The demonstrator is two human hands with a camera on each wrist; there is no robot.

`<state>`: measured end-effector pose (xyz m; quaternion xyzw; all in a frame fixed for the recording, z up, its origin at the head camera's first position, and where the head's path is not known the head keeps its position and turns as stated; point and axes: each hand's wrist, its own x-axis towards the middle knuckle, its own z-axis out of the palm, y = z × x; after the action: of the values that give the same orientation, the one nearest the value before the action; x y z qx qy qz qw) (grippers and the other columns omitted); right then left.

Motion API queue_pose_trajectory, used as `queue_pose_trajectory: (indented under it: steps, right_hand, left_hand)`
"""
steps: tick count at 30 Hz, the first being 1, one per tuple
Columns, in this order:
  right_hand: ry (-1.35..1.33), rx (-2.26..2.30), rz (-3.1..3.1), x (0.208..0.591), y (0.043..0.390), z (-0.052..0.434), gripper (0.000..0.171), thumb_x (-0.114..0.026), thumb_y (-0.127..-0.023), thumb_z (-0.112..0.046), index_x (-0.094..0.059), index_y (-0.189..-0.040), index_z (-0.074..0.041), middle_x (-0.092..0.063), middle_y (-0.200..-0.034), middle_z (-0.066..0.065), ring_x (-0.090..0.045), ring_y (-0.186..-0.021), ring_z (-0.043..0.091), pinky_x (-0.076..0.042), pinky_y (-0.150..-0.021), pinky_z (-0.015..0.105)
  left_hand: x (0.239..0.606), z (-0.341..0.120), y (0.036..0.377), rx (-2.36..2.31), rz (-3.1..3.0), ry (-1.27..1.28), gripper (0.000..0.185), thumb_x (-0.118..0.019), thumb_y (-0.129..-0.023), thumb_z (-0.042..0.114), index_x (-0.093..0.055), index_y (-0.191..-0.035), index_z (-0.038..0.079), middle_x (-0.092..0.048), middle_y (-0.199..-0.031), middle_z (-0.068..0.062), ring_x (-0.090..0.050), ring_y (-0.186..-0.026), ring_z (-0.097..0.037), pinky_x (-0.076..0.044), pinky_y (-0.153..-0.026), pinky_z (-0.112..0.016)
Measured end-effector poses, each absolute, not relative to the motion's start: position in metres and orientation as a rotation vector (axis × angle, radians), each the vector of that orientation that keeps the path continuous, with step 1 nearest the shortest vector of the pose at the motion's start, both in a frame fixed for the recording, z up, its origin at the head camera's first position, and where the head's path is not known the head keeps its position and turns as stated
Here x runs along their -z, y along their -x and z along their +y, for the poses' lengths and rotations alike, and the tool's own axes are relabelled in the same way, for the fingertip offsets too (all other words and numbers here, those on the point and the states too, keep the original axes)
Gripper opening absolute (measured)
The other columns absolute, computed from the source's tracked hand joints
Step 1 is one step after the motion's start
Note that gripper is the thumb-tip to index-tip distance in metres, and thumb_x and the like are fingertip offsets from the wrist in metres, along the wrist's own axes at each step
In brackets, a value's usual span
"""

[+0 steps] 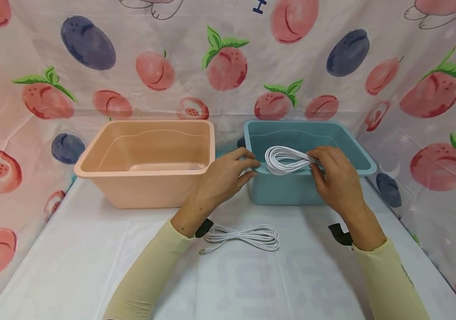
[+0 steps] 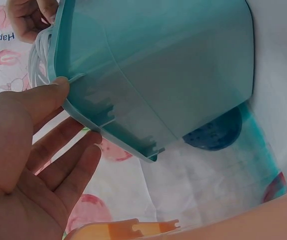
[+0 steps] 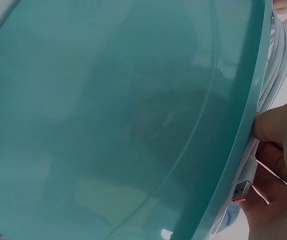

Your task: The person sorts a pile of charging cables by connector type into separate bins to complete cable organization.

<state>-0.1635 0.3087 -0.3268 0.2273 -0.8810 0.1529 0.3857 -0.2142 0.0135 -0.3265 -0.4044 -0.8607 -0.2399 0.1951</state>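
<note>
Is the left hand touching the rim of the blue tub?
Touching. In the left wrist view the left hand has its thumb tip pressed on the rim of the blue tub; the head view agrees.

The teal tub (image 1: 292, 191) and the peach tub (image 1: 148, 189) look like smooth moulded plastic with a soft sheen, the teal wall catching faint glossy reflections in the right wrist view. The coiled white cable (image 1: 286, 161) and the second white cable (image 1: 248, 235) have a smooth, slightly shiny plastic jacket. The fruit-printed backdrop (image 1: 228, 66) and the white table cover (image 1: 92, 258) are matt, creased cloth.
</note>
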Motion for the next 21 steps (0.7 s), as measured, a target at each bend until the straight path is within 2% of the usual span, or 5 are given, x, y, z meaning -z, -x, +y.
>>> queue_pose_trajectory:
  steps: [12, 21]
  right_hand:
    - [-0.577, -0.397, -2.252, 0.3275, 0.1644, 0.3130, 0.031, -0.074, -0.091, 0.011, -0.069, -0.121, 0.004, -0.069, -0.117, 0.017, -0.064, -0.108, 0.035, -0.051, -0.093, 0.048]
    - [-0.557, -0.385, -2.299, 0.3255, 0.1637, 0.3138, 0.029, -0.072, -0.093, 0.009, -0.068, -0.121, 0.004, -0.068, -0.118, 0.018, -0.063, -0.112, 0.035, -0.051, -0.096, 0.051]
  left_hand:
    - [0.3274, 0.0125, 0.2136, 0.674, -2.410, 1.128, 0.024, -0.079, -0.099, 0.023, -0.082, -0.122, 0.017, -0.068, -0.126, -0.001, -0.071, -0.111, -0.018, -0.059, -0.090, -0.030]
    - [0.3266, 0.0129, 0.2137, 0.666, -2.415, 1.130, 0.025, -0.079, -0.099, 0.023, -0.081, -0.123, 0.018, -0.068, -0.127, -0.001, -0.071, -0.111, -0.017, -0.058, -0.092, -0.030]
